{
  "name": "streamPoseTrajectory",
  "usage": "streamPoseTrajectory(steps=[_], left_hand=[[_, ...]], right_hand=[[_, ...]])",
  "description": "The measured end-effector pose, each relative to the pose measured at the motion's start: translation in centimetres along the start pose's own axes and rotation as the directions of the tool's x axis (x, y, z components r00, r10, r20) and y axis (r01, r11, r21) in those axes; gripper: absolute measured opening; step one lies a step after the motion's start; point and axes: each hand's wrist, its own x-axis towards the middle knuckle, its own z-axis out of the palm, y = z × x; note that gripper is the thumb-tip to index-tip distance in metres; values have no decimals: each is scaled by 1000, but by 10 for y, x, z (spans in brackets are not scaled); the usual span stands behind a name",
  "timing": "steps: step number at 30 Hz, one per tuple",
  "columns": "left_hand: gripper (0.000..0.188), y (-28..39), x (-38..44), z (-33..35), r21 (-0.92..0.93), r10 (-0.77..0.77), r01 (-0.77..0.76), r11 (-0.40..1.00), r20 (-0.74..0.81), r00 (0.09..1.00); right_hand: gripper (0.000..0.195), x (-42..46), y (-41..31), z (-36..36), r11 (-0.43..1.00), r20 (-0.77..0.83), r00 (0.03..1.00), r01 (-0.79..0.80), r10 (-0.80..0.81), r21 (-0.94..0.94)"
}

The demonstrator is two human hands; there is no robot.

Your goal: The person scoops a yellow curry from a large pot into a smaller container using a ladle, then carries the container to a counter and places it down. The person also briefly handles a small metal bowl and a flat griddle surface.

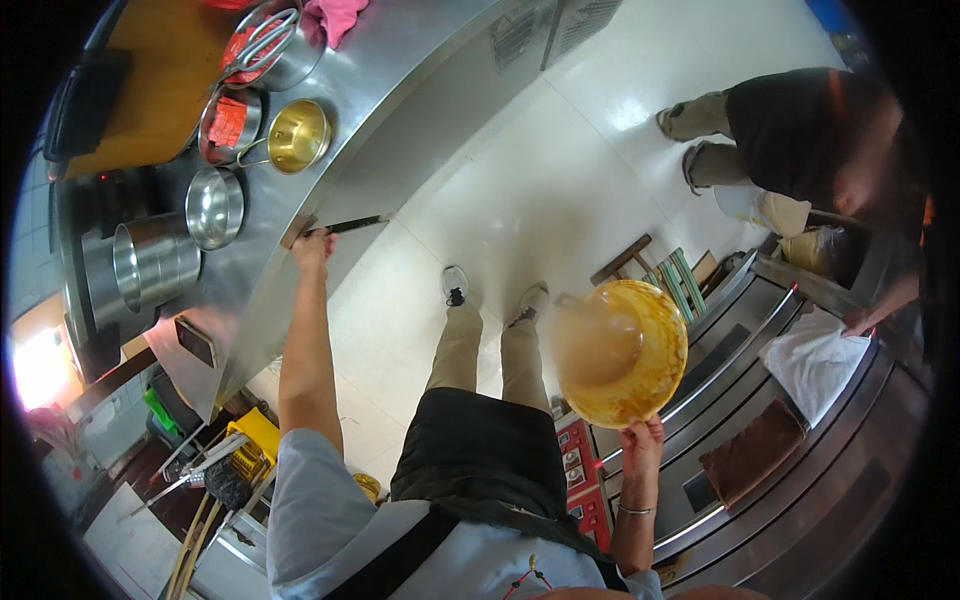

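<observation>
At the left, my left hand (313, 247) is closed around a dark-handled tool (356, 223) beside the edge of the steel counter (262, 225). A flat brownish part shows on the hand's other side, and the exact kind of tool is unclear. On the right, my right hand (642, 442) grips the near rim of a yellow bowl (660, 360), whose surface has brown stains. A hazy blur covers the bowl's left part, so what lies inside there cannot be made out.
The counter bears a brass-coloured saucepan (298, 136), a steel bowl (215, 208), a steel pot (157, 262) and a whisk (264, 41). At right, a co-worker's hand (859, 322) holds a white cloth (814, 360) at a steel deck oven (765, 330). A brown cloth (754, 450) hangs there.
</observation>
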Motion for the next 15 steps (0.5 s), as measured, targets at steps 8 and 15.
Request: streamPoseTrajectory(steps=[8, 15], left_hand=[[29, 8, -29, -4, -38, 106, -105, 994, 22, 994], [50, -60, -114, 13, -10, 205, -215, 977, 353, 913]], right_hand=[[19, -15, 0, 23, 999, 64, 997, -39, 39, -3], [18, -54, -27, 45, 999, 147, 989, 19, -14, -32]])
